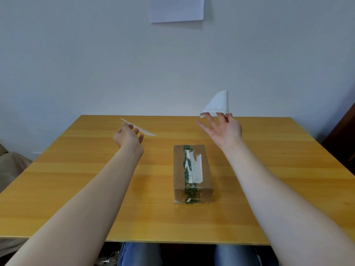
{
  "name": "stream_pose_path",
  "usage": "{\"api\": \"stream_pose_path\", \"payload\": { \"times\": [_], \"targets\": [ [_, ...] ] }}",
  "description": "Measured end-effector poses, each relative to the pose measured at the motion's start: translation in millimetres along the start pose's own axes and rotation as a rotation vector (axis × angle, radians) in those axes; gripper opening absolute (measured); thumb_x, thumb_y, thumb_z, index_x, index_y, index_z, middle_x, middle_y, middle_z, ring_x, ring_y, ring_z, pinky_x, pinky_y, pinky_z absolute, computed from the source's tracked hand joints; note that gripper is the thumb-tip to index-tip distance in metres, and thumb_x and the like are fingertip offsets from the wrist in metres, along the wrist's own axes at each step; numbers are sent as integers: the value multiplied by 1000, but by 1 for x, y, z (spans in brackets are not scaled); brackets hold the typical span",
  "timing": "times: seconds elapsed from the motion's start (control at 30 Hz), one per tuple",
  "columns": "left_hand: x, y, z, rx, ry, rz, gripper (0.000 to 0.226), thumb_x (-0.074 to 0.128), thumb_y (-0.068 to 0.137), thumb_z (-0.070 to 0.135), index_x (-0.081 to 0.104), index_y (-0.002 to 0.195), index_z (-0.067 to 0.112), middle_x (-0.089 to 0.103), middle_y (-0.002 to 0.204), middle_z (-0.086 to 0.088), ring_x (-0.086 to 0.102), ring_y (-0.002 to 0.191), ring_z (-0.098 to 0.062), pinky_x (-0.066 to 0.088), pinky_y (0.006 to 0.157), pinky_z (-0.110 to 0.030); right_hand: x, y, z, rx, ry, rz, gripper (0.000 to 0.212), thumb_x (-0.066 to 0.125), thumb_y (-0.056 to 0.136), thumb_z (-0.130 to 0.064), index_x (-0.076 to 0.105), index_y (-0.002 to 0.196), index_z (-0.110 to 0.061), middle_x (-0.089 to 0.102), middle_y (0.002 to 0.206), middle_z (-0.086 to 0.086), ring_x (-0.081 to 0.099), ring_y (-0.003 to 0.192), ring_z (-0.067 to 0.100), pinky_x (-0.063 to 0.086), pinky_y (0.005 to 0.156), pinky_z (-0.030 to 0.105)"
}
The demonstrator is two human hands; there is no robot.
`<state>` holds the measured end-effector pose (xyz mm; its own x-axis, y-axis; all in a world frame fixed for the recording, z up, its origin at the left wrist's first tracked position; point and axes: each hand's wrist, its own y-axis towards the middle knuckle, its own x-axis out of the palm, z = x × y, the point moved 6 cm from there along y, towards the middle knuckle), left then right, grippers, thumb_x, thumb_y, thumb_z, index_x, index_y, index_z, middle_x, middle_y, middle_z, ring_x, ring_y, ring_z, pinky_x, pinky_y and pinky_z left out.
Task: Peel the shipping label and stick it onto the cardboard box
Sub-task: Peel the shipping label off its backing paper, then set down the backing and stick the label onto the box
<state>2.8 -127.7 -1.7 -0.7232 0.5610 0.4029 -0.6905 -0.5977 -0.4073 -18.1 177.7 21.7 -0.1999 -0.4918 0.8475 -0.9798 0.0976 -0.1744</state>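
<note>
The left hand [127,138] gripped a flat white sheet [143,130], seen edge-on, in curled fingers above the table [76,189]. The cardboard box [180,169] lay on the table between the hands and nearer the person, green tape [187,148] along its top. The right hand [225,129] pinched a curled white sheet [218,103] aloft, other fingers spread; which sheet was the shipping label, I could not tell.

Both hands are up! The left hand [127,137], centre left, holds a flat white sheet [142,129] seen edge-on. The right hand [224,129], centre right, pinches a curled white sheet [218,104], other fingers spread. Lower centre, the cardboard box [179,169] sits on the worktop [76,189], with green tape [186,166] and torn white paper [196,169] on top.
</note>
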Motion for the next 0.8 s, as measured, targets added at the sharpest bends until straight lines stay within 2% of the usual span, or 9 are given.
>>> {"api": "stream_pose_path", "payload": {
  "times": [0.1,0.2,0.23,0.3,0.37,0.43,0.57,0.7,0.8],
  "targets": [
    [-14,4,4,14,-43,89,29,48,106,26,65,125,13,70,110,0,68,86,-13,59,63,-27,-2,2,8,6,-19,29,37,29,115,-30,45,142,-11,71,133,12,70,115,45,52,94,75],
    [-22,14,7,4,-32,130,43,30,109,24,54,143,17,66,118,2,61,83,-8,52,61,-24,-4,4,15,0,-35,55,33,30,116,-30,49,133,-9,71,133,14,70,114,44,55,91,69],
    [-24,17,8,6,-3,137,47,27,107,24,50,149,18,65,128,1,60,87,-10,53,65,-26,-4,4,16,-2,-40,57,33,30,116,-31,51,129,-9,71,134,14,70,114,43,56,90,67],
    [-26,23,9,35,74,156,56,31,102,29,43,156,16,57,149,-9,62,108,-24,58,87,-40,-5,5,17,0,-48,61,32,30,116,-32,53,120,-10,72,133,14,69,116,43,55,95,65],
    [-27,22,13,96,222,201,62,39,99,32,39,157,11,51,156,-15,57,131,-35,50,108,-49,-6,6,18,8,-61,70,29,32,115,-31,52,111,-11,72,133,16,70,116,44,53,99,65],
    [-20,10,19,139,275,184,56,42,102,28,43,155,9,50,154,-15,55,132,-36,46,106,-48,-4,5,18,14,-98,67,25,34,115,-31,50,114,-11,73,131,18,71,112,45,54,98,64],
    [22,-24,22,131,200,-141,34,44,104,14,62,133,17,66,115,-3,57,89,-19,48,76,-32,4,-1,21,30,-245,31,28,40,114,-28,46,131,-7,74,125,21,70,112,46,57,97,62],
    [64,-70,20,376,496,-548,25,58,98,8,72,110,25,75,105,6,68,99,-12,58,84,-36,15,-9,25,72,-409,-3,23,46,112,-24,52,123,-4,77,117,22,72,110,48,59,93,63],
    [84,-92,8,529,668,-722,27,60,94,7,75,108,26,77,107,11,68,100,-3,57,86,-29,20,-13,29,113,-509,-31,22,49,111,-23,56,120,-4,78,113,21,73,108,49,62,88,61]
  ]
}}
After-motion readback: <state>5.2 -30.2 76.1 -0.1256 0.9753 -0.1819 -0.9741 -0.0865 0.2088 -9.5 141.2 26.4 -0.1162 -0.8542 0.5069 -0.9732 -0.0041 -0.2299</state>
